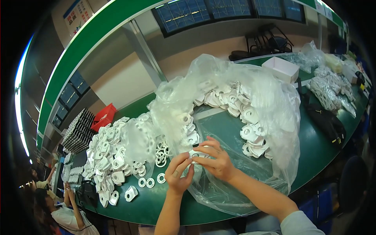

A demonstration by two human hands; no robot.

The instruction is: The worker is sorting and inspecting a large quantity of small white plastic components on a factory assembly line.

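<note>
Between my two hands is a small white plastic part with a round hole (194,154), partly hidden by my fingers. My left hand (178,175) pinches its left side with the fingertips; a finger ring shows on this hand. From the right, my right hand (217,159) grips the same part, fingers bent over its top. Just left of my hands lie a small heap of white rings (161,152) and three loose rings, one of them a white ring (161,178) near my left hand. Beyond my hands, a large clear plastic bag (278,117) spreads around white holed parts (231,100).
A big pile of white parts (103,156) covers the table's left side, beside a red bin (104,116) and stacked dark trays (79,131). At the right are a white box (280,69), a black bag (323,121) and bagged parts (331,88). A co-worker (72,215) sits at the far left.
</note>
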